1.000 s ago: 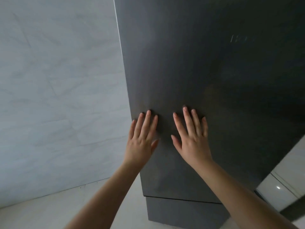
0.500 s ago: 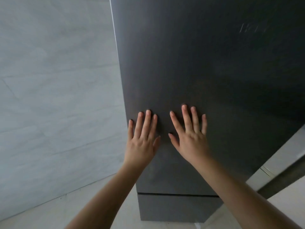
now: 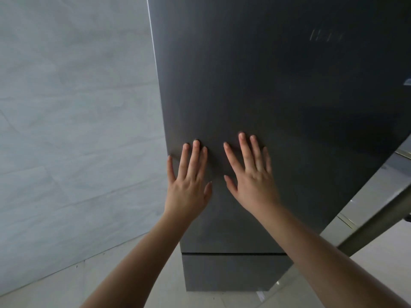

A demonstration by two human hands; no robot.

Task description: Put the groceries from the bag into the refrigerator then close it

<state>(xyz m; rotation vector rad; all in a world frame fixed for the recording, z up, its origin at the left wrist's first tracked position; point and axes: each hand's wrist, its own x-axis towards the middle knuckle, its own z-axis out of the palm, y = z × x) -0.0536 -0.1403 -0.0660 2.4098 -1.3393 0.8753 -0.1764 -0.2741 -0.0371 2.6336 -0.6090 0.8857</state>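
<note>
Over the last second the view had tilted: the refrigerator door (image 3: 278, 107) filled more of the frame, its near edge had drifted leftward at 12 o'clock, and the pale strip at 4 o'clock had narrowed. Both hands had stayed spread on the door, hardly shifting. That suggested the door was being pushed home, so the closing step looked nearly done; whether the seal had caught could not be told, and neither bag nor groceries were in view

At 9 o'clock stood a pale grey wall (image 3: 66, 130) of large, faintly veined tiles with thin joints. Below it, at 7 o'clock, ran a light, smooth floor (image 3: 55, 290). The left hand (image 3: 189, 183) lay flat near the door's edge, fingers straight and slightly apart, holding nothing. The right hand (image 3: 251, 176), just beside it, pressed likewise, fingers fanned. The door was dark, matt, brushed-looking metal, flat and tall, with a blurred logo (image 3: 327, 36) at 1 o'clock and a lower drawer front (image 3: 233, 272) under a thin seam
</note>
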